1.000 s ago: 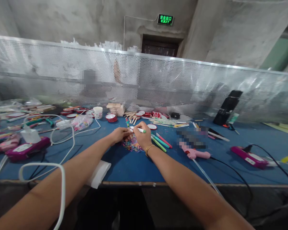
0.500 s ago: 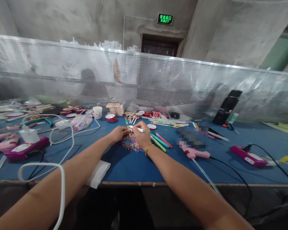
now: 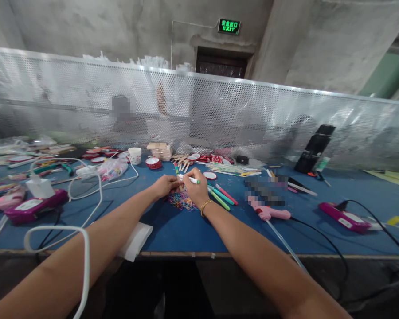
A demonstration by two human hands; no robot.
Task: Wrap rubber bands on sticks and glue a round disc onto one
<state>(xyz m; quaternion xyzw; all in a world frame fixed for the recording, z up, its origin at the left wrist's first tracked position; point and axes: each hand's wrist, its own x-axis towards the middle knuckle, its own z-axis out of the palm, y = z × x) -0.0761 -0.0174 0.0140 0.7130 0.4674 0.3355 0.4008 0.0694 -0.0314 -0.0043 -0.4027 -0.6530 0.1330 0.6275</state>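
My right hand (image 3: 195, 187) is closed around a white marker (image 3: 192, 179) with a green end, its other end pointing left toward my left hand. Pinched in my left hand (image 3: 166, 185) is a flat wooden craft stick (image 3: 176, 169) with red and green colouring near its upper end. The marker's left end is close to the stick; I cannot tell if they touch. Under both hands lies a heap of thin, many-coloured rubber bands (image 3: 182, 201). Several coloured markers (image 3: 222, 197) rest just right of my right hand.
A pink glue gun (image 3: 267, 210) with a cord lies to the right, near a purple power strip (image 3: 345, 218). Another purple power strip (image 3: 36, 207) and a looping white cable (image 3: 101, 188) are at left. Behind stand a paper cup (image 3: 134, 156) and stacked wooden sticks (image 3: 159, 150).
Almost nothing has moved. My right hand and the marker have shifted very slightly left; my left hand keeps its hold on the stick.
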